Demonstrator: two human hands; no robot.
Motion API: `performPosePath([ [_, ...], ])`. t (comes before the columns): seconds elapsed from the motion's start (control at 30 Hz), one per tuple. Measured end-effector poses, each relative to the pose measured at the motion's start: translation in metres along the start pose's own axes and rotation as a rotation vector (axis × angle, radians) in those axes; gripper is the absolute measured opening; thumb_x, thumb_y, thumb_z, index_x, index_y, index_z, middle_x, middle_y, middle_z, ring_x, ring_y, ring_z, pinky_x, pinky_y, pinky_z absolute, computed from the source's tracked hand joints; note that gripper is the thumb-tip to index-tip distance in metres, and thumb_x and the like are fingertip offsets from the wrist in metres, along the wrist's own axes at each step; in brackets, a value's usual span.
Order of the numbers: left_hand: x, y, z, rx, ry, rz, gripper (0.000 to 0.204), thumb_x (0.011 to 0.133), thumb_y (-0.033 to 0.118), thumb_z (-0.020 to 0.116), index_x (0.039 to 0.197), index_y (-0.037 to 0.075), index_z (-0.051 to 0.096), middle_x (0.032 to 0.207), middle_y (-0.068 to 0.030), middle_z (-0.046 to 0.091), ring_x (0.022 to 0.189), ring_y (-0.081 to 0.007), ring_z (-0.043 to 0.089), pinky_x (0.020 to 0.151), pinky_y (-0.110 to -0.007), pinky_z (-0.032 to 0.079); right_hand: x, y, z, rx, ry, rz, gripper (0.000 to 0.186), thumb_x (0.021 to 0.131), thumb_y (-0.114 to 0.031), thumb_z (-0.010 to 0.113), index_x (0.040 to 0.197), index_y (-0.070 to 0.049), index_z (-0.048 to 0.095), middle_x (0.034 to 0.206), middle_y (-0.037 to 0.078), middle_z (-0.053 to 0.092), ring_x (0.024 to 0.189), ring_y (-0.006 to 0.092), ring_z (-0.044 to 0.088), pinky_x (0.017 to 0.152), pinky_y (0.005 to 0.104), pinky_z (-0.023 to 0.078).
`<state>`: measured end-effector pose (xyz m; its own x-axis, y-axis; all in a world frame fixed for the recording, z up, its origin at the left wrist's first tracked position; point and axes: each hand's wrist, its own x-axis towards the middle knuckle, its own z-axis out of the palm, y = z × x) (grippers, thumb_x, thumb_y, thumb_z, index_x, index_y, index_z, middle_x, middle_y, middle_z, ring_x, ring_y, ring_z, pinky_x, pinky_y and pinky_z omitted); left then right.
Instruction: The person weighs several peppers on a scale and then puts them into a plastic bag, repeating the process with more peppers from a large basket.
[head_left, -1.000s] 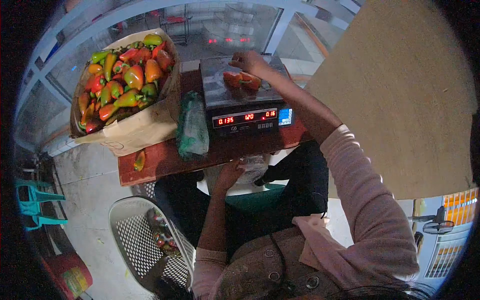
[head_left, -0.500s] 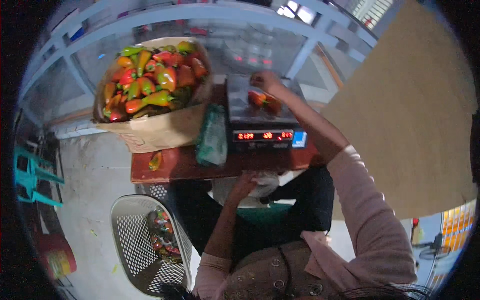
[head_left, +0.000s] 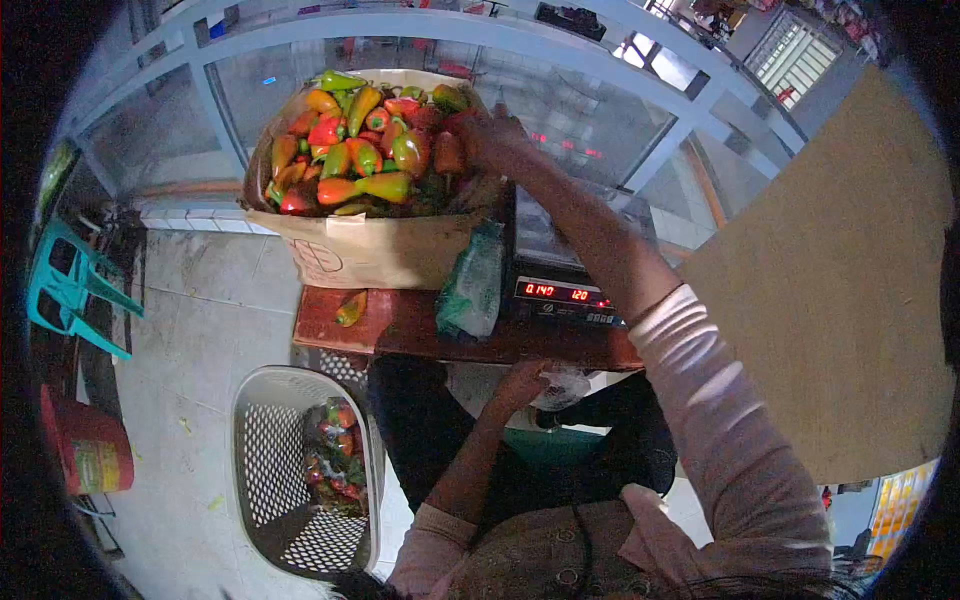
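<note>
A cardboard box point(head_left: 390, 250) heaped with red, orange and green peppers point(head_left: 362, 150) stands at the back left of a reddish-brown table point(head_left: 325, 318). Over the box's right side reaches my right hand point(head_left: 492, 143), among the peppers; its fingers are dim and blurred. My right forearm crosses above a digital scale point(head_left: 560, 285) with a lit red display and hides part of its pan. Low in front of the table, my left hand point(head_left: 522, 386) is closed on a clear plastic bag point(head_left: 565, 388). A green-and-clear plastic packet point(head_left: 470, 285) lies between box and scale.
One loose pepper point(head_left: 351, 309) lies on the table's left end. On the floor, a pale perforated basket point(head_left: 262, 450) holds bagged peppers point(head_left: 338, 455). A large brown board point(head_left: 820, 300) fills the right; a glass-and-frame partition point(head_left: 430, 50) runs behind. A teal chair point(head_left: 75, 290) stands far left.
My right hand has moved left from the scale pan to the pepper box. My left hand keeps the plastic bag low. The whole view has shifted, and the scale's display reads differently.
</note>
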<state>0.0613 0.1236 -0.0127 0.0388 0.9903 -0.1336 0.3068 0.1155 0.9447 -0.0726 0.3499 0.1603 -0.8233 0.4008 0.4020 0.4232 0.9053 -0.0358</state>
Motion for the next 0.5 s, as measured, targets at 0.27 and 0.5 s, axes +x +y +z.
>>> performPosePath([
  [0.27, 0.005, -0.03, 0.013, 0.067, 0.044, 0.077, 0.033, 0.068, 0.014, 0.05, 0.099, 0.003, 0.049, 0.095, -0.0156, 0.051, 0.086, -0.0258, 0.05, 0.073, -0.034, 0.04, 0.005, -0.003, 0.001, 0.048, -0.165, 0.095, 0.031, 0.068, -0.023, 0.051, 0.095, -0.008, 0.049, 0.089, 0.015, 0.053, 0.085, 0.0264, 0.052, 0.07, 0.0374, 0.043],
  [0.5, 0.001, -0.038, 0.007, -0.179, 0.001, 0.109, 0.035, 0.07, 0.014, 0.049, 0.104, 0.003, 0.046, 0.096, -0.0151, 0.051, 0.085, -0.0273, 0.051, 0.075, -0.034, 0.039, -0.053, 0.096, -0.065, 0.356, 0.136, 0.1, 0.046, 0.059, -0.007, 0.061, 0.103, -0.009, 0.047, 0.087, 0.008, 0.053, 0.08, 0.0165, 0.049, 0.068, 0.0289, 0.041],
])
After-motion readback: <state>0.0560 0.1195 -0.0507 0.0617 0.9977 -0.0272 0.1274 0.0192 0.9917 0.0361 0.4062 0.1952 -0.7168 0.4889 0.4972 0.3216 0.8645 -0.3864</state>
